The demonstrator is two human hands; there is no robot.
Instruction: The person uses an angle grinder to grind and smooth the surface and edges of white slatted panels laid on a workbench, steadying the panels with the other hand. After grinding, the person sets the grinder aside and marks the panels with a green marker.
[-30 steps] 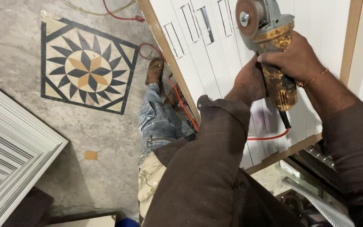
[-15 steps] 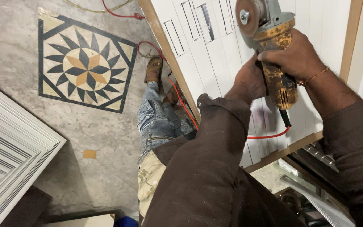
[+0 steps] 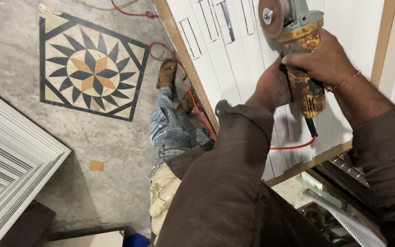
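My right hand (image 3: pixel 323 61) is raised in front of me, fingers (image 3: pixel 298 58) curled tight in a full grip, wrist bent, forearm bare below a pushed-up brown sleeve. My left hand (image 3: pixel 273 87) sits just beside it, lower, mostly hidden behind my sleeved forearm.
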